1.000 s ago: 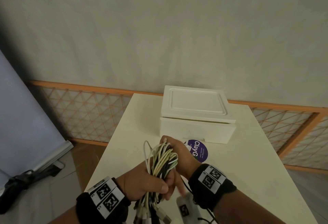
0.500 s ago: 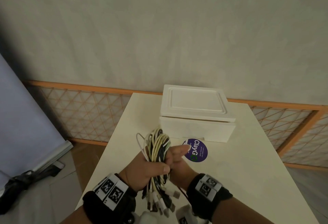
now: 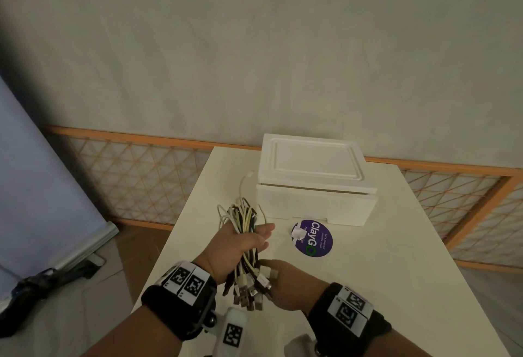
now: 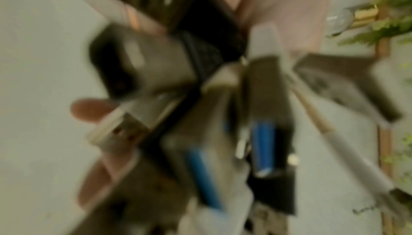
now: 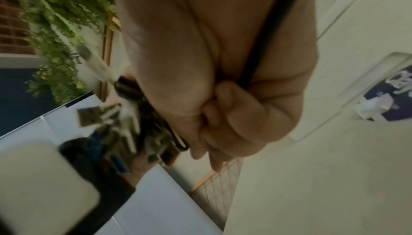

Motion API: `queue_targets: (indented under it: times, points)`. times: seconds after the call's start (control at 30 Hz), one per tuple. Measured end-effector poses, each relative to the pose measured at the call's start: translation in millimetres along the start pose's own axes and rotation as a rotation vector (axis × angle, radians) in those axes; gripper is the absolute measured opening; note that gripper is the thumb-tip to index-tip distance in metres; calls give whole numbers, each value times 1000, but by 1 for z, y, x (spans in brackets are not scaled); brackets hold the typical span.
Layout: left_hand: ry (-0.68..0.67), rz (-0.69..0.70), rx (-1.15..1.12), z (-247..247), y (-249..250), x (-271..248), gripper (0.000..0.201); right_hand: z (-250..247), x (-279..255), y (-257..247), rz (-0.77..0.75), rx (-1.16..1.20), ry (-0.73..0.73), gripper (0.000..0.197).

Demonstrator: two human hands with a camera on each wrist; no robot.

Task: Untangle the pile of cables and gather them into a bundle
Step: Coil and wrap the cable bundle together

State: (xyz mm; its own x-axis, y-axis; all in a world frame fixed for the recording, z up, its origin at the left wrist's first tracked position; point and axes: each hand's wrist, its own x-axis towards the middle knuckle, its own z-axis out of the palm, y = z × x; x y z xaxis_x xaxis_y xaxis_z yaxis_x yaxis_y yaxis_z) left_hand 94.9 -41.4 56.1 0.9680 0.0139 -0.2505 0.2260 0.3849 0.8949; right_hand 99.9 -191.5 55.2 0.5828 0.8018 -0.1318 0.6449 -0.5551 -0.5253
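Observation:
A bundle of white, cream and black cables (image 3: 244, 219) is held above the white table (image 3: 396, 271). My left hand (image 3: 256, 240) grips it round the middle, with the loops sticking up past the fist. The plug ends (image 3: 250, 291) hang below it. There my right hand (image 3: 273, 277) has its fingers curled on them, thumb over a white plug. The left wrist view is blurred and shows USB plugs with blue inserts (image 4: 263, 143). In the right wrist view my right hand (image 5: 214, 124) is curled, a black cable (image 5: 263, 45) runs into the fist, and the plug ends (image 5: 125, 124) lie beside it.
A white foam box (image 3: 314, 181) with its lid on stands just beyond the bundle. A round purple sticker (image 3: 314, 239) lies on the table in front of it. The table's left edge (image 3: 169, 243) drops to the floor. An orange lattice fence (image 3: 135, 175) runs behind.
My right hand has come down from the top of the bundle to the plug ends. My left hand has carried the bundle forward toward the box, and one white cable end now sticks out.

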Motion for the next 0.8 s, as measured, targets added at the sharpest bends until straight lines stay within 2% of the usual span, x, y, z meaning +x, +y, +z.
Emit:
queue_targets:
  times: [0.03,0.1,0.13,0.2,0.27,0.37,0.43,0.5,0.53,0.57,0.6,0.63,0.73,0.8]
  points:
    - [11,-9,44,-2,-3,1,65,1,1,1,10,78,-44,31]
    - [27,0,171,-5,-8,4,67,0,1,-1,-2,5,-69,25]
    - [35,19,267,-7,-11,6,65,0,0,-6,-11,-84,-129,23]
    - [55,67,452,-11,-13,8,53,7,0,-4,-24,-148,-95,22]
    - [91,67,498,-15,-14,9,38,6,0,-3,-3,-210,-67,23]
    - [100,20,516,-19,-14,4,38,0,-2,0,1,-248,-10,21]
    - [50,41,585,-17,-8,-3,36,-7,-4,-1,-36,-247,32,20]
    - [-33,30,679,-11,-1,-12,14,-21,-7,-1,-70,-192,76,21]
    - [-73,36,718,-10,1,-14,14,-28,-8,-1,-75,-161,94,22]
    - [-94,41,738,-9,1,-15,33,-36,-9,0,-87,-148,107,22]
    - [-121,25,725,-8,0,-18,46,-43,-10,-1,-124,-146,122,22]
    - [-152,-1,704,-8,-1,-20,47,-48,-9,0,-155,-143,125,20]
    - [-196,-70,569,-7,-1,-26,11,-62,-6,9,-216,-77,185,15]
    - [-171,-115,477,-10,-5,-25,41,-69,-3,18,-225,-42,250,16]
